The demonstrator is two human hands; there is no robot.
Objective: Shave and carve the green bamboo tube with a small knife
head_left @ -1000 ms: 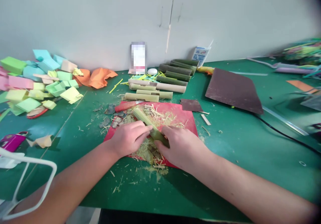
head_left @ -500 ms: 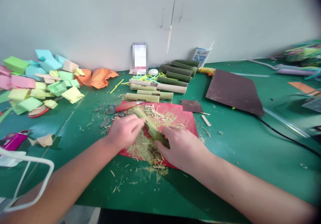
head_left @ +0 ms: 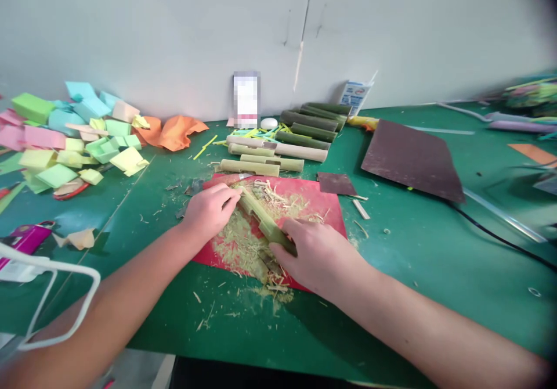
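Observation:
A green bamboo tube (head_left: 261, 213) with a notch cut in its side lies slantwise over a red sheet (head_left: 313, 194). My right hand (head_left: 315, 252) is closed around its near end. At the far end is my left hand (head_left: 213, 206), fingers curled together with the tips against the tube; whether something small is pinched there is hidden. Pale shavings and dust (head_left: 237, 244) cover much of the sheet around the tube. Behind my left hand, a red-handled tool (head_left: 226, 179) is partly covered. A small brown square (head_left: 336, 183), like sandpaper, lies at the sheet's right back corner.
Several bamboo tubes (head_left: 250, 167) lie in rows behind the sheet. Folded coloured papers (head_left: 91, 128) pile up on the left, beside crumpled orange paper (head_left: 174, 133). A large brown sheet (head_left: 413, 157) sits at right, a black cable (head_left: 500, 235) near it. A white frame (head_left: 93, 296) stands at lower left.
My left hand has slid along the bamboo tube from near its middle to its far end, away from my right hand. The right hand keeps its grip. The view has shifted slightly.

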